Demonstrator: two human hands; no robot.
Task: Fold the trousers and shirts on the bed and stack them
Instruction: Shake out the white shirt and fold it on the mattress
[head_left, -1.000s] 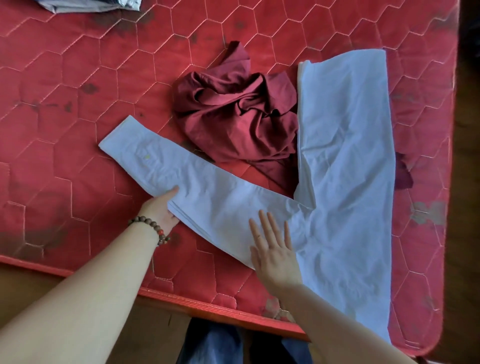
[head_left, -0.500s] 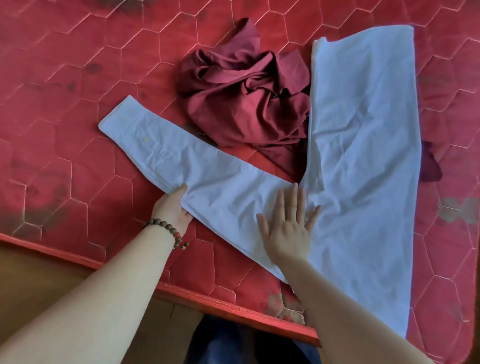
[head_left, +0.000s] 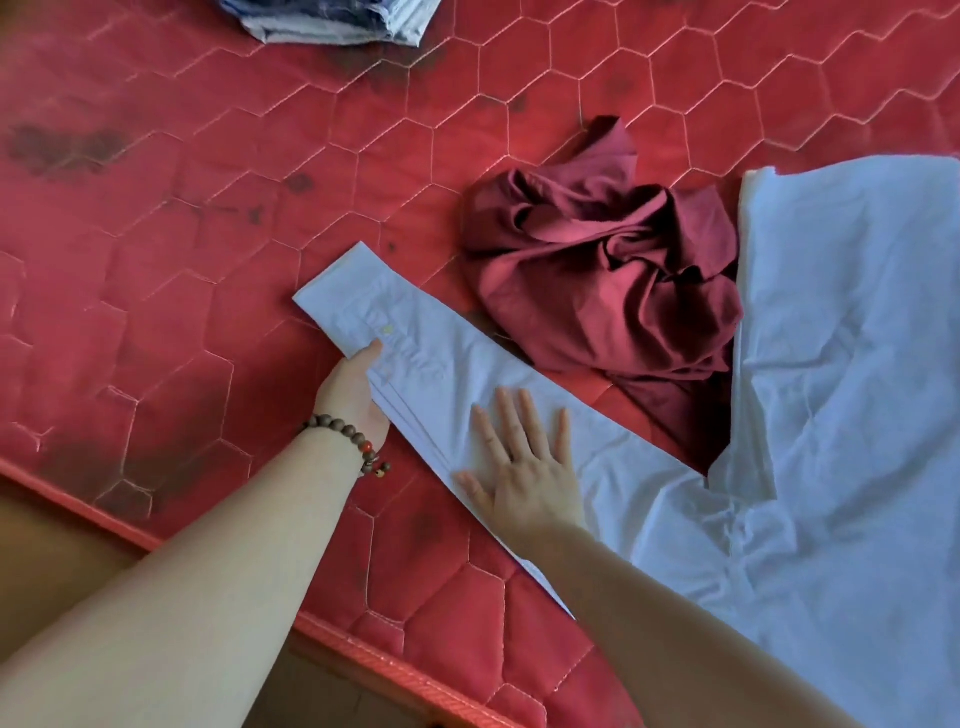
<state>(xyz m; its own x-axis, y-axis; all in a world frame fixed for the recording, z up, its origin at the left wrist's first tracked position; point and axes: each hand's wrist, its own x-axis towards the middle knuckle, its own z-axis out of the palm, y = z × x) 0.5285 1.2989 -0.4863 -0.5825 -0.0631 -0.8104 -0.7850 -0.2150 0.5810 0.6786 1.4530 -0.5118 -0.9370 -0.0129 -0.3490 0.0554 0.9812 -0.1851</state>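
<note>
Red quilted mattress (head_left: 218, 291) carries everything. White shirt (head_left: 841, 395) lies spread at my right, its sleeve (head_left: 415, 343) stretched toward the left. Maroon garment (head_left: 602, 280) sits crumpled between sleeve and shirt body. Folded blue-grey clothes (head_left: 332, 21) lie at the far edge. My right hand (head_left: 524, 467) presses flat on the sleeve, fingers straight and spread. My left hand (head_left: 353, 395), beaded bracelet (head_left: 353, 441) at the wrist, grips the sleeve's edge near the cuff.

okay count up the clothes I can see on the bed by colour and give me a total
White or pale blue: 1, the shirt spread flat, its sleeve under both hands.
Maroon: 1, the crumpled garment beside it.
Blue-grey: 1, the folded pile at the top edge; how many pieces are in it cannot be told.
Total: 3 visible items.
</note>
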